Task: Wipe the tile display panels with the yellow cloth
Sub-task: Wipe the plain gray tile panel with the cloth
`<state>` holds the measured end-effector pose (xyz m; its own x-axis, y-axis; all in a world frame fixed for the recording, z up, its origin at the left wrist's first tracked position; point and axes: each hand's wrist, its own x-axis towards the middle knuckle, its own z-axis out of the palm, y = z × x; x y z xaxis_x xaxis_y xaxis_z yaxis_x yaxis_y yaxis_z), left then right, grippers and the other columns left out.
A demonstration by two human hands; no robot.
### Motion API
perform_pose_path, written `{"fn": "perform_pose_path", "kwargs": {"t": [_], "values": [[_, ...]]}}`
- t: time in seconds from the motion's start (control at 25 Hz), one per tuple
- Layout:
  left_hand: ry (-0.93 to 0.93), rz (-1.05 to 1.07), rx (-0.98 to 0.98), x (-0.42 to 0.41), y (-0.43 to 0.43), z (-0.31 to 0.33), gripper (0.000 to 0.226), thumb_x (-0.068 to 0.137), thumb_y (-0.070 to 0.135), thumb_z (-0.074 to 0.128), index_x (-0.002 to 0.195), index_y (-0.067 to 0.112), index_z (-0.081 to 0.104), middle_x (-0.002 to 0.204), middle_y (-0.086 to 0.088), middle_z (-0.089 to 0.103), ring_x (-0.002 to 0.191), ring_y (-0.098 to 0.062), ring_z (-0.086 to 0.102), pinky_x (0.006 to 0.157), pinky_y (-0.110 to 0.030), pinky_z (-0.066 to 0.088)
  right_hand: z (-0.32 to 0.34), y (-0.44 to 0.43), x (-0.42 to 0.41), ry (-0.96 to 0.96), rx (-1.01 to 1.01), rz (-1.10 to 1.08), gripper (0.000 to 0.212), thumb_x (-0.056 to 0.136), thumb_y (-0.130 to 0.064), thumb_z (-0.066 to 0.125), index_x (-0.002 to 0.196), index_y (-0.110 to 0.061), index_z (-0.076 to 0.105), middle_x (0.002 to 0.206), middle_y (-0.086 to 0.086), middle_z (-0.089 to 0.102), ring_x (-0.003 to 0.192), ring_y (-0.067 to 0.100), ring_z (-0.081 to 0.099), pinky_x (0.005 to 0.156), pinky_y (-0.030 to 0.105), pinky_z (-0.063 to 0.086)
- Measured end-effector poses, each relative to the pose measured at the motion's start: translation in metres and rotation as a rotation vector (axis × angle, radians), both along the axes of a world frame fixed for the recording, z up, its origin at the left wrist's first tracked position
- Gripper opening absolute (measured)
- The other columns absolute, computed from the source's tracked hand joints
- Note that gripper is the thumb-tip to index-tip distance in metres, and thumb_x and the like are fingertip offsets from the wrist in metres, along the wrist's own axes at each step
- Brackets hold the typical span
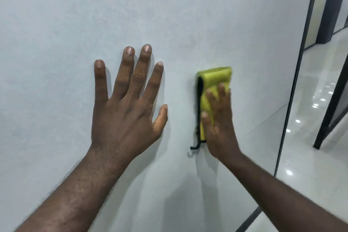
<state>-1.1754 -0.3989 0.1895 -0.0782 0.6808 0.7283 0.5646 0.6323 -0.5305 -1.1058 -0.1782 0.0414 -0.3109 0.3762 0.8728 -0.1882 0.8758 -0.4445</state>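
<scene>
A large pale grey tile display panel (75, 15) fills most of the view. My left hand (124, 111) lies flat against it with the fingers spread and straight. To its right, my right hand (219, 122) presses a folded yellow cloth (213, 79) onto the panel with straight fingers. The cloth has a black edge and a black loop that hangs below it. The hand hides the cloth's lower right part.
The panel's dark metal frame edge (293, 88) runs down the right side. Beyond it lies a glossy white tiled floor (310, 152) with light reflections. Dark frames of other displays (333, 109) stand at the far right.
</scene>
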Motion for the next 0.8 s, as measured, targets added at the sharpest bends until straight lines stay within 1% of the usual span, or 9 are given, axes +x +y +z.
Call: {"fn": "perform_pose_path", "kwargs": {"t": [0.08,0.12,0.24,0.28,0.44,0.6,0.64,0.76,0.8], "values": [[0.02,0.019,0.046,-0.001,0.009,0.023,0.087,0.105,0.056,0.047,0.174,0.017,0.013,0.182,-0.011,-0.008,0.168,-0.033,-0.009,0.128,-0.07,-0.008,0.051,0.029,-0.01,0.122,-0.39,-0.066,0.057,0.111,-0.027,0.042,0.166,-0.022,0.027,0.176,0.002,0.006,0.163,0.019,0.003,0.13,0.058,0.011],[0.026,0.02,0.061,-0.002,0.013,0.035,0.087,0.105,0.056,0.048,0.174,0.016,0.014,0.182,-0.011,-0.008,0.168,-0.033,-0.009,0.128,-0.07,-0.008,0.079,0.032,-0.01,0.134,-0.386,-0.068,0.056,0.112,-0.028,0.042,0.166,-0.02,0.028,0.175,0.001,0.007,0.163,0.017,0.002,0.13,0.058,0.011],[0.061,0.017,0.088,-0.005,0.03,0.062,0.084,0.105,0.055,0.045,0.173,0.012,0.017,0.182,-0.012,-0.005,0.168,-0.033,-0.008,0.13,-0.07,-0.006,0.137,0.054,-0.002,0.032,0.427,-0.003,0.053,0.109,-0.018,0.055,0.16,-0.012,0.041,0.173,0.011,0.017,0.163,0.022,0.003,0.131,0.057,0.01],[0.074,0.022,0.092,-0.005,0.036,0.069,0.084,0.105,0.055,0.042,0.173,0.012,0.017,0.182,-0.012,-0.005,0.168,-0.033,-0.007,0.13,-0.071,-0.005,0.16,0.071,-0.001,0.046,0.52,-0.016,0.053,0.109,-0.017,0.056,0.159,-0.012,0.042,0.172,0.011,0.017,0.163,0.02,0.003,0.131,0.056,0.01],[0.087,0.002,0.09,-0.003,0.068,0.091,0.082,0.106,0.054,0.04,0.173,0.012,0.017,0.182,-0.012,-0.007,0.168,-0.031,-0.007,0.128,-0.074,-0.006,0.22,0.115,-0.002,0.172,-0.17,-0.165,0.059,0.11,-0.039,0.038,0.166,-0.022,0.029,0.176,0.007,0.013,0.163,0.016,0.005,0.13,0.053,0.01],[0.087,-0.013,0.079,0.0,0.098,0.095,0.087,0.104,0.055,0.042,0.172,0.008,0.015,0.181,-0.014,-0.006,0.168,-0.032,-0.005,0.13,-0.069,-0.002,0.219,0.131,0.018,-0.05,0.585,-0.108,0.055,0.111,-0.025,0.051,0.163,-0.016,0.035,0.175,0.008,0.011,0.163,0.022,0.001,0.132,0.051,0.011],[0.086,-0.01,0.07,0.001,0.103,0.095,0.087,0.105,0.056,0.039,0.173,0.007,0.014,0.181,-0.014,-0.008,0.168,-0.032,-0.006,0.13,-0.07,-0.003,0.226,0.143,0.019,-0.032,0.533,-0.129,0.056,0.111,-0.026,0.05,0.164,-0.018,0.033,0.176,0.007,0.01,0.163,0.022,0.003,0.132,0.048,0.011],[0.118,0.031,0.054,0.001,0.111,0.09,0.088,0.107,0.058,0.027,0.172,0.005,0.002,0.179,-0.016,-0.017,0.167,-0.032,-0.013,0.128,-0.072,-0.006,0.245,0.158,0.014,0.083,-0.152,-0.209,0.06,0.11,-0.033,0.041,0.167,-0.027,0.024,0.177,0.002,0.009,0.163,0.017,0.006,0.131,0.048,0.014],[0.124,0.04,0.05,0.001,0.111,0.089,0.088,0.107,0.058,0.025,0.172,0.004,0.0,0.179,-0.017,-0.018,0.167,-0.032,-0.013,0.128,-0.072,-0.006,0.249,0.15,0.014,0.072,-0.143,-0.219,0.06,0.11,-0.033,0.04,0.167,-0.026,0.023,0.177,0.002,0.008,0.163,0.015,0.004,0.13,0.05,0.014]]}}
